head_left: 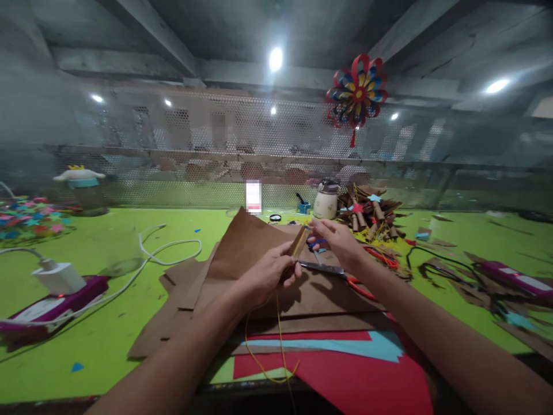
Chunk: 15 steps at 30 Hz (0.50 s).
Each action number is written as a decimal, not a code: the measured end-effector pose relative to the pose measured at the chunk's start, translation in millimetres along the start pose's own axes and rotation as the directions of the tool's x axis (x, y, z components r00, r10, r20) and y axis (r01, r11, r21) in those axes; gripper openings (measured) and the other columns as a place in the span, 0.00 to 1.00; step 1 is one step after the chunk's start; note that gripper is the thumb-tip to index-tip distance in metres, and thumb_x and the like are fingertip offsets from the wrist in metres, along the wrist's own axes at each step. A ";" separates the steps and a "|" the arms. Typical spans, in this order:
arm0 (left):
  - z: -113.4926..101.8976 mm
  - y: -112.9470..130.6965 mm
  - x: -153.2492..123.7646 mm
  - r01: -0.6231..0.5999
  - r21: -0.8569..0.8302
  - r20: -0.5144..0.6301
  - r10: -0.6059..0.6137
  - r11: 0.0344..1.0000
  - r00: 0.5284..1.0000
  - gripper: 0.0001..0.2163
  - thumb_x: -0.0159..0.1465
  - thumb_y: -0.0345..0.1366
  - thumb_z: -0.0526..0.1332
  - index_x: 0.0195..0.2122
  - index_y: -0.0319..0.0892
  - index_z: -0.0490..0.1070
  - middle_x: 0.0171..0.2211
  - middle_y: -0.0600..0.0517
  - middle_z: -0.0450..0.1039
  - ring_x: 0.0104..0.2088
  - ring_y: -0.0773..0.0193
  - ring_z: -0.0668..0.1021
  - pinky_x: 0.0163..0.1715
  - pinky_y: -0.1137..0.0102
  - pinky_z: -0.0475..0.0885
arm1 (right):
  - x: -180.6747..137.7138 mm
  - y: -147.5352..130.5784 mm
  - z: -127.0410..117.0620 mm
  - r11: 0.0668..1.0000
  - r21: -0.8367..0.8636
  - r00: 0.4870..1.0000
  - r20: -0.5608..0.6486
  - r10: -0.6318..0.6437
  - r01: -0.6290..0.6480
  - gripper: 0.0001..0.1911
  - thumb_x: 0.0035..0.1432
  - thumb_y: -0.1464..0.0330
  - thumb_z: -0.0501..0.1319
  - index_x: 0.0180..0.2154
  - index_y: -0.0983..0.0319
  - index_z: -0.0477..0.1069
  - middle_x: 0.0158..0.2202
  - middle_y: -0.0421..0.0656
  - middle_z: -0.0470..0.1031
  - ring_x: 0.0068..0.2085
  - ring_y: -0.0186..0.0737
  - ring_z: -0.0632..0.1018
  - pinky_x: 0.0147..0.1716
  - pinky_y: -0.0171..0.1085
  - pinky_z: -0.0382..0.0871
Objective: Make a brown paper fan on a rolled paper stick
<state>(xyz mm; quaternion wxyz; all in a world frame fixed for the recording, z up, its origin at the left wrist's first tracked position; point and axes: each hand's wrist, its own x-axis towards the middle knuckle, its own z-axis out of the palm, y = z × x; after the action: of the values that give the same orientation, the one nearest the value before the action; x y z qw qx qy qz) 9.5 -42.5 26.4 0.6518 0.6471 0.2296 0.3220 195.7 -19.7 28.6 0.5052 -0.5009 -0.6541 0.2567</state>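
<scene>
My left hand (276, 268) is closed around a narrow piece of brown paper (300, 241), tilted up to the right, with yellow string along it. The yellow string (280, 334) hangs from below that hand in a loop over the table's front edge. My right hand (337, 237) has its fingers pinched at the upper end of the paper piece; what is between the fingertips is too small to make out. Scissors (322, 267) with orange-red handles lie below the right hand on stacked brown paper sheets (242, 248). A blue-handled tool (317, 244) lies partly hidden behind the hands.
Red paper (367, 374) and light blue strips (345, 346) lie in front. A heap of brown paper rolls (371, 216) stands back right beside a white jar (326, 199). Power strips (93, 288) with a white cable (151, 253) lie left, another (514, 276) right.
</scene>
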 end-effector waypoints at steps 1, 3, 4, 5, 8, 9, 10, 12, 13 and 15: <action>1.8 -0.1 -0.1 0.001 0.031 0.001 -0.001 1.000 1.000 0.18 0.60 0.31 0.52 0.52 0.40 0.63 0.24 0.55 0.64 0.18 0.74 0.61 0.18 0.78 0.55 | -4.8 -5.3 5.4 0.994 0.100 0.999 0.000 0.038 -0.038 0.25 0.57 0.52 0.53 0.45 0.64 0.67 0.34 0.46 0.72 0.33 0.38 0.75 0.25 0.34 0.71; 5.6 -0.9 0.0 0.010 0.132 -0.014 -0.008 0.991 1.000 0.16 0.60 0.31 0.51 0.49 0.40 0.64 0.23 0.55 0.64 0.18 0.74 0.61 0.18 0.78 0.56 | -10.5 -10.8 15.9 0.989 0.123 0.996 -0.009 0.085 -0.083 0.30 0.51 0.51 0.59 0.50 0.63 0.64 0.34 0.45 0.70 0.31 0.37 0.73 0.21 0.33 0.69; 7.4 -1.6 0.4 0.016 0.194 -0.029 -0.011 0.981 1.000 0.15 0.60 0.31 0.50 0.48 0.40 0.64 0.23 0.56 0.64 0.18 0.74 0.62 0.17 0.77 0.56 | -11.8 -11.1 20.7 0.994 0.072 0.996 -0.027 0.089 -0.087 0.32 0.49 0.51 0.60 0.51 0.62 0.63 0.35 0.45 0.70 0.30 0.37 0.73 0.21 0.32 0.68; 9.1 -2.6 0.8 0.022 0.251 -0.050 -0.010 0.968 0.999 0.14 0.59 0.30 0.50 0.46 0.39 0.64 0.23 0.56 0.63 0.17 0.73 0.62 0.17 0.77 0.57 | -12.6 -10.3 25.0 0.997 0.016 0.995 -0.052 0.082 -0.081 0.34 0.48 0.51 0.62 0.52 0.62 0.62 0.37 0.46 0.70 0.31 0.37 0.72 0.21 0.33 0.68; 12.9 -6.0 2.9 0.026 0.330 -0.093 0.005 0.943 0.996 0.11 0.58 0.28 0.48 0.41 0.39 0.63 0.21 0.57 0.62 0.16 0.73 0.62 0.16 0.77 0.58 | -14.8 -6.4 32.7 0.996 -0.077 0.991 -0.130 0.045 -0.055 0.32 0.45 0.54 0.64 0.51 0.61 0.64 0.42 0.48 0.69 0.34 0.39 0.72 0.25 0.34 0.68; 13.6 -7.0 3.6 0.027 0.337 -0.099 0.007 0.941 0.995 0.09 0.58 0.28 0.48 0.39 0.39 0.62 0.21 0.57 0.62 0.16 0.73 0.62 0.16 0.77 0.58 | -16.0 -5.8 33.5 0.996 -0.076 0.989 -0.142 0.038 -0.049 0.31 0.45 0.56 0.64 0.50 0.61 0.65 0.42 0.47 0.70 0.34 0.39 0.72 0.26 0.35 0.68; 14.0 -7.9 4.2 0.029 0.343 -0.106 0.008 0.939 0.994 0.08 0.58 0.28 0.48 0.38 0.40 0.62 0.20 0.57 0.61 0.16 0.73 0.62 0.15 0.77 0.58 | -17.6 -5.9 33.6 0.997 -0.065 0.989 -0.143 0.032 -0.041 0.29 0.45 0.57 0.64 0.49 0.61 0.65 0.40 0.47 0.71 0.33 0.39 0.72 0.26 0.35 0.68; 13.9 -9.3 5.3 0.037 0.365 -0.121 0.008 0.930 0.993 0.06 0.58 0.28 0.48 0.35 0.40 0.61 0.19 0.58 0.61 0.15 0.73 0.61 0.15 0.77 0.57 | -20.8 -7.4 32.7 0.999 -0.034 0.992 -0.126 0.028 -0.032 0.27 0.46 0.60 0.64 0.49 0.60 0.66 0.35 0.44 0.72 0.30 0.38 0.73 0.26 0.35 0.68; 13.5 -9.8 5.8 0.040 0.374 -0.129 0.009 0.926 0.992 0.05 0.58 0.29 0.49 0.34 0.41 0.61 0.19 0.57 0.61 0.15 0.73 0.62 0.14 0.77 0.57 | -22.2 -8.4 32.1 0.999 -0.022 0.993 -0.118 0.032 -0.034 0.26 0.46 0.61 0.64 0.49 0.60 0.66 0.34 0.43 0.72 0.29 0.38 0.73 0.26 0.35 0.68; 12.4 -10.8 6.7 0.041 0.377 -0.139 0.012 0.925 0.990 0.04 0.58 0.29 0.49 0.33 0.41 0.61 0.20 0.57 0.63 0.15 0.73 0.62 0.15 0.77 0.56 | -24.0 -9.5 31.1 0.999 -0.015 0.993 -0.108 0.046 -0.048 0.26 0.46 0.63 0.63 0.49 0.61 0.65 0.31 0.42 0.72 0.27 0.37 0.72 0.25 0.35 0.67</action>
<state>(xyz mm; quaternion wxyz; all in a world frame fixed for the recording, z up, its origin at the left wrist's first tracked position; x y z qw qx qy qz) 24.3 -45.9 17.3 0.4995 0.7351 0.3369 0.3108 163.0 -39.8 15.8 0.5293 -0.5335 -0.6163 0.2355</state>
